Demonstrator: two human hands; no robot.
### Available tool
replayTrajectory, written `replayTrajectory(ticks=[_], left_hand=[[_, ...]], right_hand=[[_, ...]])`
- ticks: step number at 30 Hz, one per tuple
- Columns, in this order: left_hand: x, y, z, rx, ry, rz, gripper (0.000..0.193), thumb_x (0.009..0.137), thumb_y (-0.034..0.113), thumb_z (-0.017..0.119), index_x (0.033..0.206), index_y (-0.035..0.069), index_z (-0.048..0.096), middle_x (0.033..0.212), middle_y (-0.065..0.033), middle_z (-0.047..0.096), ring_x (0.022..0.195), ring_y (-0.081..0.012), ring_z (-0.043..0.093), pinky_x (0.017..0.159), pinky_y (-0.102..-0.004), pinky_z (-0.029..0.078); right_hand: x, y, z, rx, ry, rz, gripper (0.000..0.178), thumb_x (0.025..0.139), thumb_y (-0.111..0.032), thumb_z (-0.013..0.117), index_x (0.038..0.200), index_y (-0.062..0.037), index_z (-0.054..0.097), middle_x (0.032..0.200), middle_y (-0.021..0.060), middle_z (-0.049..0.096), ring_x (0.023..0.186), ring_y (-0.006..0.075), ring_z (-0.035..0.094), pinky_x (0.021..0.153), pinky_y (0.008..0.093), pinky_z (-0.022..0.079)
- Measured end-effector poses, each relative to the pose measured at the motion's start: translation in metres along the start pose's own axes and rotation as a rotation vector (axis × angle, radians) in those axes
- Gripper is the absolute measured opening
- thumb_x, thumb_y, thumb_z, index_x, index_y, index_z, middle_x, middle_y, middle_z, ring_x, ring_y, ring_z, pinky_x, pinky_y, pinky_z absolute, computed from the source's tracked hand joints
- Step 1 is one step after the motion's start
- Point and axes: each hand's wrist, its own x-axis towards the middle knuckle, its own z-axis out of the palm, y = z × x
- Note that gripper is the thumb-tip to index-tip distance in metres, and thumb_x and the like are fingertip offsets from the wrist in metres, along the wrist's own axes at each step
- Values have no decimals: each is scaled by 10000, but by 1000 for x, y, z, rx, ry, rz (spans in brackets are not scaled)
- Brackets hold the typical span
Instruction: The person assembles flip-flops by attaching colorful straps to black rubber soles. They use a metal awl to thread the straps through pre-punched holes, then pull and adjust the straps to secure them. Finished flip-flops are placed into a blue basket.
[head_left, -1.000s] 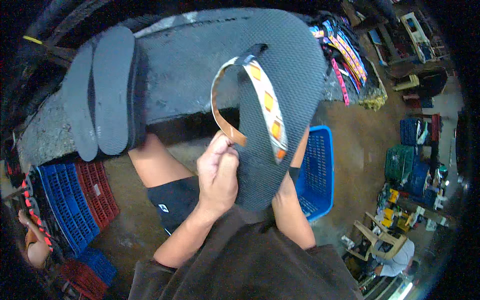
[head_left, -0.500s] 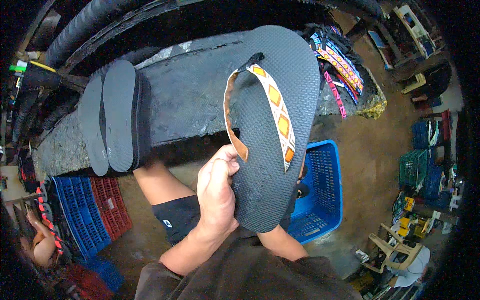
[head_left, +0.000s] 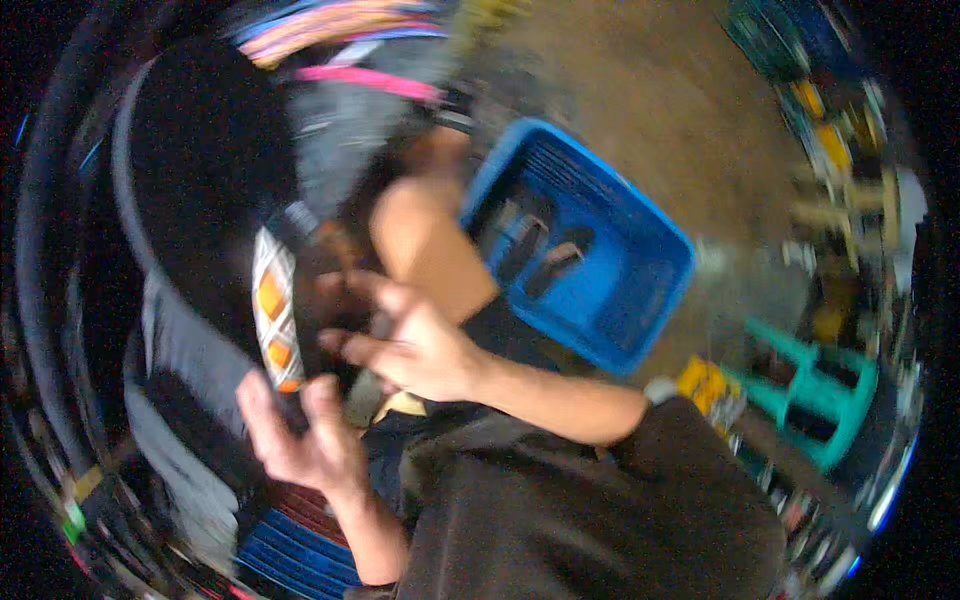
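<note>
A black flip-flop (head_left: pixel 200 150) with a textured sole is held up at the left. Its strap (head_left: pixel 272 310) is white with orange diamonds. My left hand (head_left: pixel 305 440) grips the flip-flop near the lower end of this strap, thumb and fingers on either side. From the right, my right hand (head_left: pixel 425 345) reaches toward the strap's other side, its fingers apart and blurred. Whether the fingertips touch the flip-flop I cannot tell. Motion smears much of the view.
Several patterned straps (head_left: pixel 340 25) and a pink strap (head_left: pixel 370 82) lie at the far end of the grey bench. A blue plastic crate (head_left: pixel 640 235) holding several dark sandals (head_left: pixel 560 262) stands right of my legs. A green plastic stool (head_left: pixel 815 390) is farther right.
The view has swung round, so the crate and straps appear elsewhere. The flip-flop is now farther left. My right hand has come into view beside the strap.
</note>
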Motion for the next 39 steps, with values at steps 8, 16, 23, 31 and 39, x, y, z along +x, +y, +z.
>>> replayTrajectory(ticks=[8, 16, 23, 31, 39], left_hand=[[-20, 81, 148, -17, -1299, 106, 654, 1026, 506, 626, 1435, -2, 584, 824, -233, 719, 706, -448, 694, 670, -519, 554], [-53, 97, 213, -201, -1404, -15, 489, 980, 215, 740, 1383, -32, 611, 1276, -259, 671, 1198, -436, 636, 1051, -482, 491], [-55, 105, 214, -189, -1385, -18, 413, 949, 128, 761, 1311, -29, 640, 1258, -237, 686, 1183, -417, 651, 1037, -461, 514], [-60, 102, 164, -215, -1208, -121, 337, 948, 118, 758, 1260, 9, 692, 1256, -229, 701, 1200, -375, 675, 1040, -456, 534], [-70, 58, 113, -605, -998, -76, 289, 981, 169, 743, 1230, 25, 707, 1205, -170, 708, 1161, -359, 685, 1039, -459, 544]], right_hand=[[-90, 65, -196, 288, 500, 86, 297, 914, -255, 815, 1090, -57, 680, 803, -1, 675, 599, 63, 585, 521, 237, 476], [-173, 277, -454, 536, 1352, 535, 559, 857, -570, 816, 1063, -82, 638, 822, 33, 608, 611, 162, 557, 497, 333, 461], [-137, 399, -560, 373, 1407, 640, 849, 821, -648, 844, 1274, 11, 559, 818, 47, 658, 520, 197, 544, 473, 343, 460], [-159, 397, -485, 336, 1612, 339, 455, 963, -125, 755, 1321, -8, 500, 1120, 119, 672, 687, 241, 667, 538, 367, 525], [-6, 88, -275, -130, 944, -375, 165, 1088, -233, 636, 1044, -74, 628, 726, -5, 590, 513, 48, 484, 419, 208, 385]])
